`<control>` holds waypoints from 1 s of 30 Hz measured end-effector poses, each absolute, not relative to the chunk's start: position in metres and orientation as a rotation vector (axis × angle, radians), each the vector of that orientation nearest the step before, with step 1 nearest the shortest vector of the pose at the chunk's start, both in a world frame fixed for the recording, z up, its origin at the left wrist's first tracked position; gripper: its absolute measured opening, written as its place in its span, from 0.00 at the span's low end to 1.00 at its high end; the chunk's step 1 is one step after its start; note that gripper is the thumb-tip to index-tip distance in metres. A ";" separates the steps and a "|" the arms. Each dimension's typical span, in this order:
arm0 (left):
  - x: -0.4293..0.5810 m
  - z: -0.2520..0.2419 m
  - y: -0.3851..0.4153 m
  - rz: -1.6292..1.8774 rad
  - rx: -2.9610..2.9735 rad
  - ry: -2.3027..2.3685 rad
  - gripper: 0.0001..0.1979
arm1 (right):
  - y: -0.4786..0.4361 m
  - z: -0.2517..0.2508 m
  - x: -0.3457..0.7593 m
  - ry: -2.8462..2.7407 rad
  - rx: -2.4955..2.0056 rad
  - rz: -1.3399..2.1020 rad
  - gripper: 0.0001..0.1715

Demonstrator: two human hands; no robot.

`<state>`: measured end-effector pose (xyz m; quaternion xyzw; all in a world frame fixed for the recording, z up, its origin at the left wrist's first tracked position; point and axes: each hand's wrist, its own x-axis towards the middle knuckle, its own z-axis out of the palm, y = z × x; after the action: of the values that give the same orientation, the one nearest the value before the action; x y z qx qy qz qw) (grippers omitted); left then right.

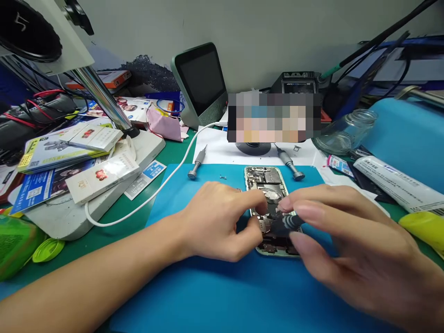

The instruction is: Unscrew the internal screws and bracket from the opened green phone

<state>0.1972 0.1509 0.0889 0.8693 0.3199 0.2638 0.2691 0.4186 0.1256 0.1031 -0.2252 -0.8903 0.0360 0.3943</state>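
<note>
- while both forearms reach in from the near edge, the left hand (217, 222) is curled with fingertips pinched together at the phone's left rim, gripping nothing i can make out, more a brace than a grasp.
- right hand (340, 231) is closed around a dark-handled driver (289, 223), thumb and forefinger pinching its grip; the tip is hidden among the phone's parts.
- the phone (267, 185) lies opened, back up, on the blue mat (215, 286), innards exposed; its lower half is covered by the fingers.
- to do this well, i judge: keep the driver upright over the screw, press down lightly before turning, let the left fingers hold the frame flat so it cannot skate on the mat, and lift any freed screw straight out.
- just past the phone, tiny loose bits (223, 176) sit on the mat; keep sleeves and wrists off them.
- two spare drivers lie beyond, one left (197, 164), one right (289, 164), both apart from the phone.
- a white cable (152, 196) crosses the green bench to the left, near the left wrist; mind it does not snag.
- farther right, a white tube (395, 185) and a glass jar (343, 132).
- at the back, a green-cased screen (203, 83) leans toward the wall.
</note>
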 end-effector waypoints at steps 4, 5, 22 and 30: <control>0.197 0.090 0.150 0.719 2.336 0.854 0.03 | 0.126 0.104 0.418 -2.251 -0.595 0.086 0.28; 0.197 0.090 0.150 0.716 2.332 0.853 0.03 | 0.126 0.104 0.417 -2.243 -0.584 0.100 0.30; 0.196 0.088 0.149 0.712 2.345 0.857 0.06 | 0.127 0.095 0.415 -2.177 -0.580 0.250 0.46; 0.197 0.088 0.150 0.701 2.347 0.862 0.09 | 0.125 0.091 0.416 -2.192 -0.544 0.290 0.47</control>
<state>0.1966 0.1502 0.0885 0.8705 0.3197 0.2599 0.2692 0.4159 0.1252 0.0909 -0.2169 -0.8741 0.1155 0.4190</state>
